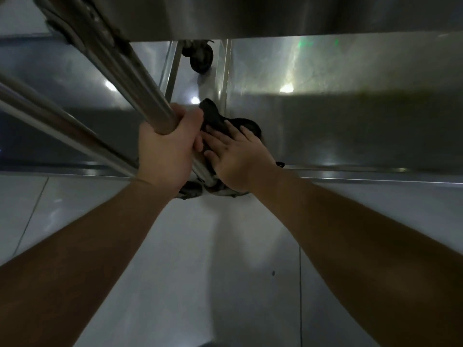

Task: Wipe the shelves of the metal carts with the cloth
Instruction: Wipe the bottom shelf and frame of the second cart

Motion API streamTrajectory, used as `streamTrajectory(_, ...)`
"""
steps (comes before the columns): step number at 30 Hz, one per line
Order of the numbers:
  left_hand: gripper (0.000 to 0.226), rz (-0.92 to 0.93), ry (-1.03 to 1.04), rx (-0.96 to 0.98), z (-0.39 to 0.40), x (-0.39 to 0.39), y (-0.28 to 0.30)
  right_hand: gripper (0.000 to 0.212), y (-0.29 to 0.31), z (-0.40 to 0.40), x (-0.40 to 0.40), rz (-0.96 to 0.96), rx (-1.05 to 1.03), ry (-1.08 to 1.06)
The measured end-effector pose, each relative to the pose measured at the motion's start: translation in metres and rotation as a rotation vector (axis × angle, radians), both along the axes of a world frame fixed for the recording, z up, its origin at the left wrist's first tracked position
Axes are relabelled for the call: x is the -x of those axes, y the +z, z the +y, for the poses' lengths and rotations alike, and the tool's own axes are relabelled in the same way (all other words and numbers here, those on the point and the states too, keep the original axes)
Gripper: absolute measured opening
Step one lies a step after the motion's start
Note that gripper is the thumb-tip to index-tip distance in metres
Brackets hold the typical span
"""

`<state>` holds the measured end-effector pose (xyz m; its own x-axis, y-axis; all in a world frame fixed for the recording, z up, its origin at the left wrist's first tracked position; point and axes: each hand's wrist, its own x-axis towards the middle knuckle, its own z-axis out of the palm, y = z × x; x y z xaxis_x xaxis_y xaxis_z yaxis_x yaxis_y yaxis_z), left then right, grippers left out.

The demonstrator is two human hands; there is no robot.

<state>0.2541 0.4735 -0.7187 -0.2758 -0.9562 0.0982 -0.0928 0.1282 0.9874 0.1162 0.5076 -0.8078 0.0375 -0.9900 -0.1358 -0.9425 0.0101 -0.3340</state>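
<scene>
Looking down: two bare forearms reaching over a pale tiled floor (225,259) toward the low shelves of two metal carts
Left hand (167,149): fingers curled tight around the shiny upright post (140,78) at the corner of the left cart
Right hand (235,156): flat, fingers straight and spread, palm pressing down on the cloth
Cloth (215,116): dark, bunched up, sitting at the near left corner of the right cart's bottom shelf (350,121), just beside the left hand
Shelf above: the underside of an upper shelf (275,16) fills the top of the view
Caster (200,58): black wheel showing in the gap between the two carts, further back
</scene>
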Motion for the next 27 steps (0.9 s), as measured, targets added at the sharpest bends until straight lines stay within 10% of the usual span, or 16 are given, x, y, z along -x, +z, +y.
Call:
streamTrajectory(16,0.028,0.160,0.136,0.000,0.004,0.015,-0.007,0.075,0.003,0.136,0.199,0.028,-0.118,-1.007)
streamTrajectory(27,0.027,0.158,0.107,0.045,0.000,0.014,-0.006,0.061,0.004,-0.007,0.012,-0.024,-0.027,0.077)
